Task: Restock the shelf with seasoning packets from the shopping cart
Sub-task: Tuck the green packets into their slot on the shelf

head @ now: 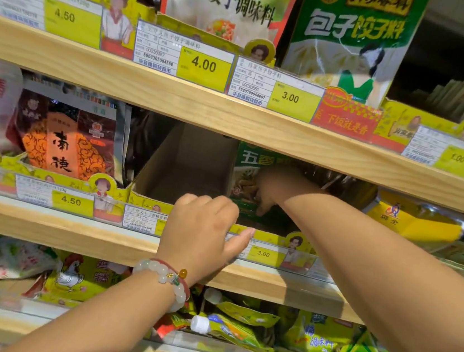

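Flanking the green packet [246, 177], a cardboard box [179, 166] and yellow packets [412, 218].

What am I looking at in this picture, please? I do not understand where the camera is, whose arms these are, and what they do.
The camera sits on a person's head and looks down at their own two arms before a shop shelf. The left hand, with a bead bracelet, rests on the front edge of the middle shelf, its fingers curled. The right hand reaches into the shelf and touches a green seasoning packet; whether it grips it is hidden. Beside it stands an empty cardboard box. Yellow price tags line the shelves.
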